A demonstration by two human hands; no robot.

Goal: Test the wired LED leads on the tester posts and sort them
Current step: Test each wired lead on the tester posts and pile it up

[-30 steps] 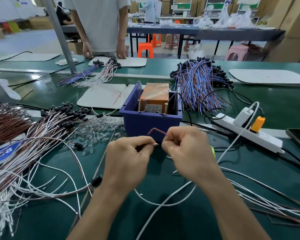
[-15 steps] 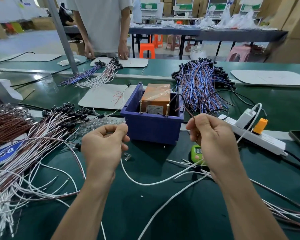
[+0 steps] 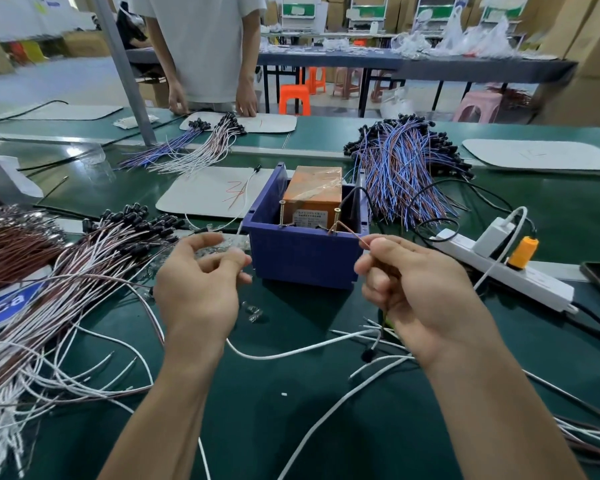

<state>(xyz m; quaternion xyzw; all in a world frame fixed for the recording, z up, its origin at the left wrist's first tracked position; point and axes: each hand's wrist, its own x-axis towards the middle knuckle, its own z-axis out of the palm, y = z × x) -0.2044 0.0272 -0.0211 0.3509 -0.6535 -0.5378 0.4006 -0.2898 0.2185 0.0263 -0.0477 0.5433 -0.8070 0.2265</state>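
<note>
While the right hand (image 3: 420,292) pinches the brown lead (image 3: 350,231) between thumb and forefinger, the lead's bare tip meets the right post (image 3: 336,220) of the tester (image 3: 312,195) — an orange box seated in a blue bin (image 3: 302,261).

Left hand (image 3: 198,285): fingers loosely curled beside the bin's left corner; whether they hold the white lead (image 3: 309,348) (it trails out from under the palm) cannot be told.

Left post (image 3: 282,213): nothing seen on it.

Handling, as judged: keep the brown tip firm against its post and bring the white tip squarely onto the other — never bridging the two.
</note>
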